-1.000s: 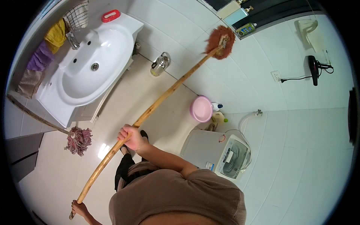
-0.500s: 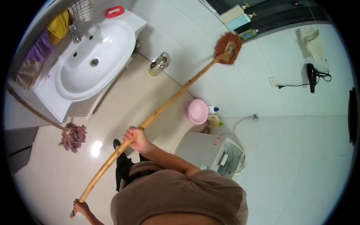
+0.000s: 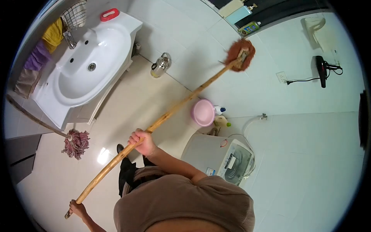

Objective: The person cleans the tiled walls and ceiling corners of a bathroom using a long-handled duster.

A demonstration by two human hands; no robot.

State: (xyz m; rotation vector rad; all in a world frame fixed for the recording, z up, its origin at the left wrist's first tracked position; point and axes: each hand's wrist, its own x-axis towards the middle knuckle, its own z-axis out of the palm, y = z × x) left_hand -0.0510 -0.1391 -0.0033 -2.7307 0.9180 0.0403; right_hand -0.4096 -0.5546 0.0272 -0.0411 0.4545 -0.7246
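A long-handled brush (image 3: pixel 170 112) with a pale wooden pole slants across the view from lower left to upper right. Its shaggy reddish-brown head (image 3: pixel 240 55) is up by the white tiled wall, below the window ledge; whether it touches the tiles I cannot tell. My right hand (image 3: pixel 142 141) is wrapped around the middle of the pole. Near the pole's lower end, my left hand (image 3: pixel 78 208) is closed around it too, with a short stub of wood sticking out beyond the fingers.
A white washbasin (image 3: pixel 96 65) with cloths beside it fills the upper left. A string mop (image 3: pixel 76 144) leans below it. On the floor stand a metal flask (image 3: pixel 160 65), a pink basin (image 3: pixel 203 112) and a washing machine (image 3: pixel 210 154). A green bottle (image 3: pixel 249 28) and a hair dryer (image 3: pixel 320 71) are at upper right.
The brush head has shifted down along the wall, farther from the ledge bottles. My left hand has moved outward to the left with the pole's end. The view has turned slightly.
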